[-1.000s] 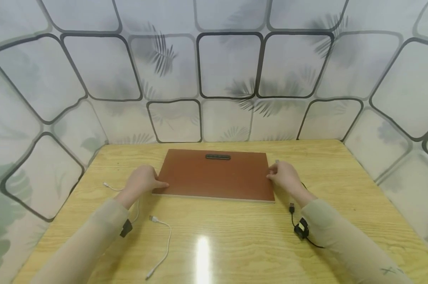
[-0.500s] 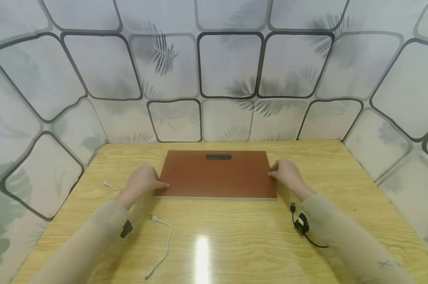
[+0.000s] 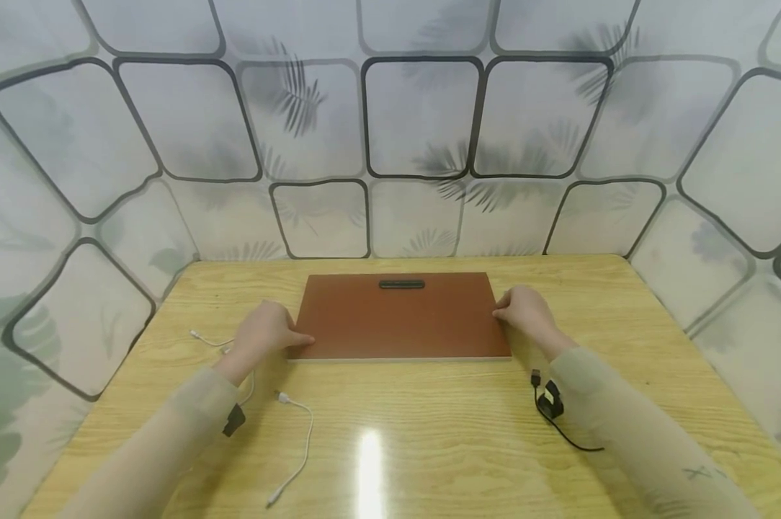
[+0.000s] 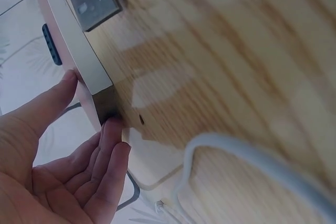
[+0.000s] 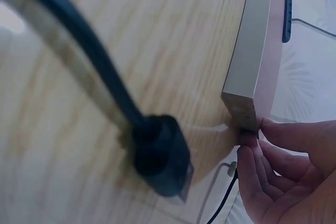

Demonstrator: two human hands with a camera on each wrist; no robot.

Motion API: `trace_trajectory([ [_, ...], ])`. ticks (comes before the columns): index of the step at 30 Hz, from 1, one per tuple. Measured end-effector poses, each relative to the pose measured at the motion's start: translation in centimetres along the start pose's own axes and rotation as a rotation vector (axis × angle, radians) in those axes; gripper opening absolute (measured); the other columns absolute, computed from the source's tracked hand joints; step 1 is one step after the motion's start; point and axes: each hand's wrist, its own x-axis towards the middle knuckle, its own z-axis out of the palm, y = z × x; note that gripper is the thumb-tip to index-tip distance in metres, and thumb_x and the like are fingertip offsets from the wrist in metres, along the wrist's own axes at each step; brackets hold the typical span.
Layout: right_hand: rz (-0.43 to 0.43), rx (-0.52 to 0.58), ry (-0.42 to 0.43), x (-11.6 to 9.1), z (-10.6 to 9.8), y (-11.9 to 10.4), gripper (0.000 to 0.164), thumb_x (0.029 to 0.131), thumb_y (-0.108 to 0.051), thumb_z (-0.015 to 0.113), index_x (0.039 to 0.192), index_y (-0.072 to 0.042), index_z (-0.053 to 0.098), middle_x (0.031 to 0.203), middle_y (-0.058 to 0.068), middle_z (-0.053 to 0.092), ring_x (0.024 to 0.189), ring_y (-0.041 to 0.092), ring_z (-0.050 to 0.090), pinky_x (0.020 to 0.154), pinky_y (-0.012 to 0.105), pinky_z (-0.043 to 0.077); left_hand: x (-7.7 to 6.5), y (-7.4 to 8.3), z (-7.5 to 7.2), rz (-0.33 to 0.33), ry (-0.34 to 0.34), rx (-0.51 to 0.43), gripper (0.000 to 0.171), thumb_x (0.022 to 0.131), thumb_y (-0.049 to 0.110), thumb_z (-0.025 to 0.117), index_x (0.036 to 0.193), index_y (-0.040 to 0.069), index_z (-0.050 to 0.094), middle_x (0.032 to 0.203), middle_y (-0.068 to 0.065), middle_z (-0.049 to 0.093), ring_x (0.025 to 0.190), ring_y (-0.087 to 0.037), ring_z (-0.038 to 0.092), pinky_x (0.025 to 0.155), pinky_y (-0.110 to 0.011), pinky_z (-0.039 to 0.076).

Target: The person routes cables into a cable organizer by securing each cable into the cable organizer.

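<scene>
A reddish-brown rectangular board (image 3: 400,324) with pale edges lies flat on the wooden table. Near its far edge sits a black oblong fitting (image 3: 401,284). My left hand (image 3: 267,331) grips the board's left edge, thumb over the top face; in the left wrist view the fingertips (image 4: 111,129) meet the lower corner. At the opposite edge, my right hand (image 3: 527,313) pinches the board between thumb and fingers. The right wrist view shows those fingertips (image 5: 249,139) at the underside of the corner.
Near the left forearm lies a white USB cable (image 3: 283,397), with another white cable end (image 3: 202,339) beyond it. A black USB plug (image 3: 536,378) and its cord lie beside the right wrist. A patterned wall (image 3: 416,216) stands behind the wooden table (image 3: 429,447).
The board has turned slightly, its right end moving away and its left end coming nearer, so its front edge is now about level. It has also shifted a little right with both hands.
</scene>
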Motion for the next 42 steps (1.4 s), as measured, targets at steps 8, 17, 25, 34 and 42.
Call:
trace_trajectory([
  [8,-0.003,-0.004,-0.004,-0.2,-0.4,-0.1,0.027,0.100,-0.011,0.073,0.115,0.011,0.076,0.121,0.029,0.075,0.113,0.046,0.070,0.100,0.057,0.059,0.1,0.4,0.2,-0.009,-0.012,0.027,0.068,0.086,0.040,0.089,0.046,0.021,0.037,0.046,0.011,0.025,0.049,-0.004,0.020,0.046,-0.019,0.019],
  [17,0.010,0.014,-0.010,-0.2,-0.6,-0.2,0.027,0.101,-0.009,0.070,0.117,0.012,0.074,0.122,0.031,0.074,0.113,0.046,0.070,0.098,0.055,0.061,-0.2,0.5,0.3,0.003,0.008,0.007,0.070,0.087,0.038,0.088,0.046,0.022,0.034,0.048,0.011,0.022,0.051,-0.005,0.018,0.048,-0.019,0.018],
  [25,0.016,-0.017,0.022,0.2,-0.4,0.5,0.028,0.102,-0.010,0.069,0.119,0.012,0.073,0.136,0.030,0.068,0.117,0.046,0.068,0.095,0.052,0.061,0.1,0.9,1.0,0.037,0.025,-0.019,0.071,0.086,0.037,0.089,0.048,0.022,0.031,0.048,0.011,0.022,0.050,-0.005,0.018,0.047,-0.019,0.018],
  [34,-0.002,-0.051,0.030,0.4,-0.6,0.9,0.029,0.102,-0.011,0.069,0.119,0.012,0.073,0.131,0.031,0.070,0.118,0.047,0.067,0.097,0.054,0.061,0.2,1.1,1.1,0.028,0.017,-0.033,0.071,0.087,0.035,0.088,0.047,0.022,0.032,0.048,0.011,0.022,0.051,-0.005,0.017,0.047,-0.019,0.017],
  [42,-0.012,-0.058,0.035,0.3,-0.7,1.1,0.027,0.102,-0.011,0.069,0.114,0.012,0.075,0.124,0.031,0.073,0.111,0.046,0.070,0.095,0.054,0.061,0.6,0.3,0.8,0.064,0.002,-0.065,0.054,0.089,0.029,0.086,0.049,0.017,0.052,0.048,0.011,0.034,0.052,-0.006,0.024,0.049,-0.021,0.022],
])
